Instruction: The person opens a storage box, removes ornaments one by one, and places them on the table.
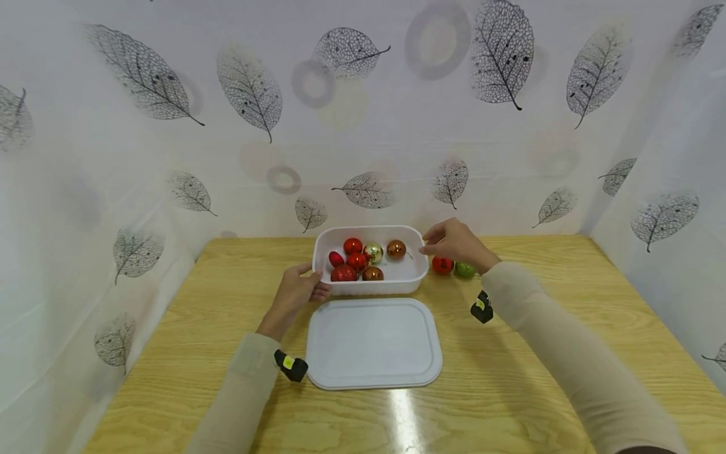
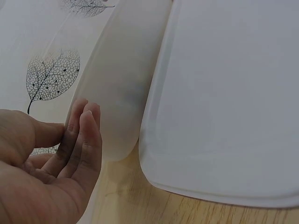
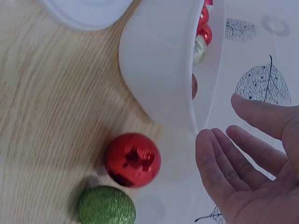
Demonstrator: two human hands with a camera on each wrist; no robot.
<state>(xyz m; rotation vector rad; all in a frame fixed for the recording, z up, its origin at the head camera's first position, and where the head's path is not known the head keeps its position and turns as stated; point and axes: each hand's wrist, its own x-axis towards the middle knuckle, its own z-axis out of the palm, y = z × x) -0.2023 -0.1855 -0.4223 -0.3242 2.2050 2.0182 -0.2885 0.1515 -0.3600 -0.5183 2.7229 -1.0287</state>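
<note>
A white plastic box (image 1: 371,288) holds several shiny ball ornaments: red ones (image 1: 343,273), copper ones (image 1: 396,250) and a pale gold one (image 1: 373,253). My left hand (image 1: 296,291) grips its front left corner, thumb at the rim and fingers against the outer wall (image 2: 121,93). At the right end, my right hand (image 1: 458,243) has its fingertips right by the rim. The right wrist view shows that hand (image 3: 254,175) with thumb and fingers apart, nothing between them. Below it on the table lie a red ornament (image 3: 132,160) and a green ornament (image 3: 107,207).
A white lid (image 1: 374,343) lies flat on the wooden table (image 1: 187,353), just in front of the box. Behind the table hangs a pale curtain (image 1: 363,126) printed with leaves, which also closes off both sides.
</note>
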